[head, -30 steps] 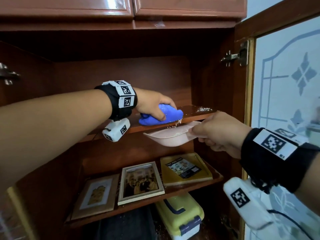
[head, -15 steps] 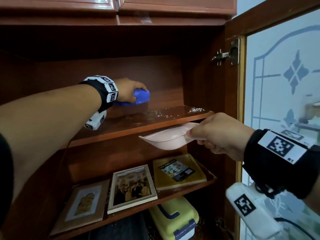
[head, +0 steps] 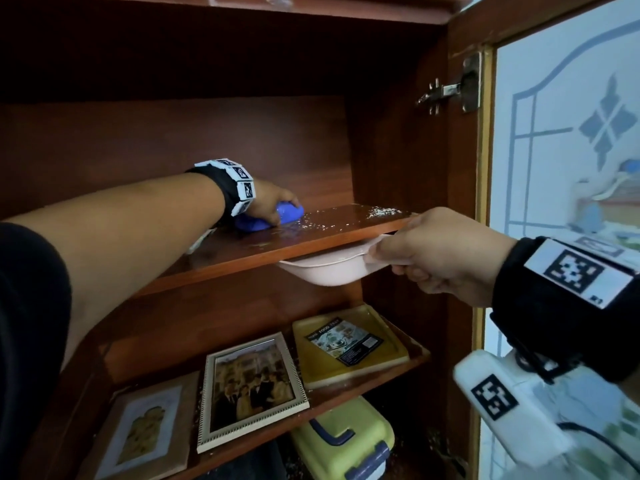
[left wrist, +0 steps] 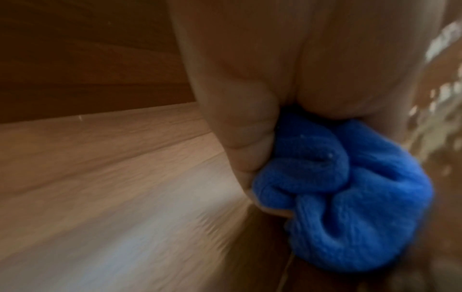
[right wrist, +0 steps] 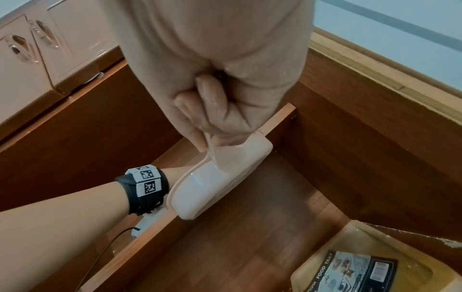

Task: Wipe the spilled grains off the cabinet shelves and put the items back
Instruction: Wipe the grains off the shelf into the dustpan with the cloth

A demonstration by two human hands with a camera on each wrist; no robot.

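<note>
My left hand [head: 273, 202] grips a bunched blue cloth [head: 268, 219] [left wrist: 350, 207] and presses it on the upper wooden shelf [head: 242, 251], towards the back. White spilled grains [head: 382, 212] lie scattered on the shelf to the right of the cloth, thickest near the right wall. My right hand [head: 433, 251] [right wrist: 215, 110] holds a pale pink dish [head: 329, 268] [right wrist: 212, 185] by its rim, tucked just under the shelf's front edge at the right.
On the lower shelf [head: 346, 393] lie two picture frames [head: 249, 386] [head: 145, 431] and a yellow food tray [head: 346, 344] [right wrist: 362, 264]. A yellow lidded box [head: 346, 441] sits below. The glass cabinet door [head: 561, 140] stands open at the right, on a metal hinge [head: 453, 88].
My left hand swept the cloth from the shelf's front edge to the back, and now bears it down on the shelf further right. The pink dish rose up against the shelf's underside.
</note>
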